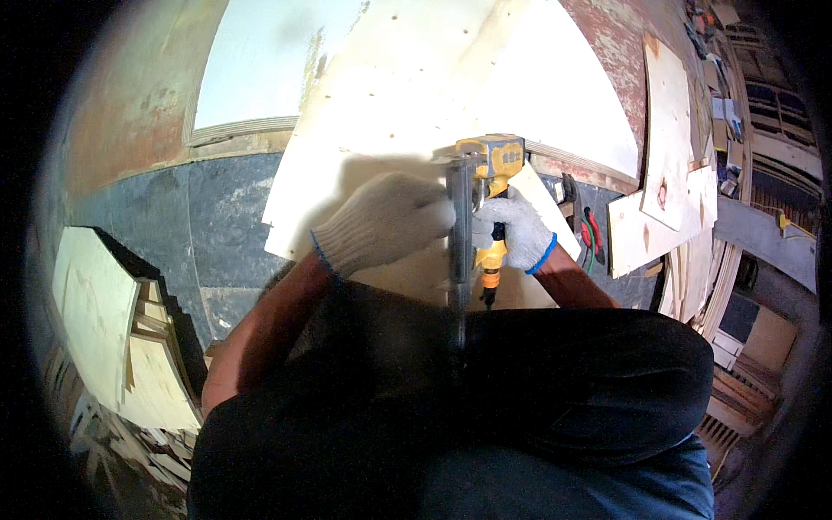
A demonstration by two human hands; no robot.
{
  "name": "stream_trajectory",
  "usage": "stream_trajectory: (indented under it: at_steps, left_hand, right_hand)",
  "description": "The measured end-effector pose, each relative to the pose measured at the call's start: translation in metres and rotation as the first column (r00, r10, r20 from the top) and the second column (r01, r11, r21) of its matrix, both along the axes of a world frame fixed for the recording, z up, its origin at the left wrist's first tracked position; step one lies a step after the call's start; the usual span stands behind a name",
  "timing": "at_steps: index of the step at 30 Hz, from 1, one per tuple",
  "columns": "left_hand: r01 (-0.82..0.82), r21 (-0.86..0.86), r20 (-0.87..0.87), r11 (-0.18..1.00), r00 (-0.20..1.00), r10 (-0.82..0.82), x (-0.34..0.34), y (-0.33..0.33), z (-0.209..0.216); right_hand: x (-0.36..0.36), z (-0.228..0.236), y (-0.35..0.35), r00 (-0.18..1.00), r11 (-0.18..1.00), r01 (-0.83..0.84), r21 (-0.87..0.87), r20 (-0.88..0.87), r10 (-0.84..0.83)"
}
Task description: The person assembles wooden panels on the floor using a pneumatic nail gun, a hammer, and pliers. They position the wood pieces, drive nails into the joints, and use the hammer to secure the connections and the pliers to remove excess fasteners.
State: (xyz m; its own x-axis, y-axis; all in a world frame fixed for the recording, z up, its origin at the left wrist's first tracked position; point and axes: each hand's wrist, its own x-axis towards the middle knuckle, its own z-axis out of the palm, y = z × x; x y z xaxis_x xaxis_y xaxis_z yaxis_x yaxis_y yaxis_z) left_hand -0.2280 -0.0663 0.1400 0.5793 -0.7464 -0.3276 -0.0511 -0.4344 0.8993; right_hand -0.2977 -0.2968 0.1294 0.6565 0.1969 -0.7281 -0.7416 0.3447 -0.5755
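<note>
A yellow and black pneumatic nail gun or stapler [508, 160] is in front of me, its long grey magazine [459, 217] running toward my lap. My right hand [517, 230], in a white knit glove with a blue cuff, wraps round the handle. Just below that hand show an orange collar and a dark hose fitting [490, 290]. From the left, my left hand [390, 217], in a matching glove, has its fingers closed at the magazine's side; the fingertips are partly hidden there. Under both hands lies a pale plywood sheet [373, 113], brightly lit.
Red-handled pliers [593, 230] and other dark tools lie right of the plywood. Loose boards [663, 130] are beyond them. At left, a stack of cut plywood [95, 277] stands beside scrap wood [156, 459]. My dark-clothed legs [572, 373] fill the near side.
</note>
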Motion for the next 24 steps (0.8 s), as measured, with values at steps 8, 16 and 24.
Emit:
stream_trajectory:
  at_steps: [8,16,24]
  left_hand:
    - [-0.029,0.222,0.096,0.975,0.995,0.007,-0.001,-0.001,0.013]
    - [-0.136,0.183,0.222,0.974,0.970,0.094,-0.017,-0.008,-0.012]
    - [-0.239,0.043,0.234,0.970,0.946,0.222,-0.016,-0.017,-0.010]
  right_hand:
    - [-0.006,-0.020,-0.021,0.988,0.988,-0.154,-0.008,0.007,0.154]
    - [-0.011,-0.021,-0.010,0.980,0.968,-0.101,-0.231,0.146,0.138]
    - [-0.003,-0.030,-0.019,0.989,0.990,0.138,0.026,0.048,-0.139]
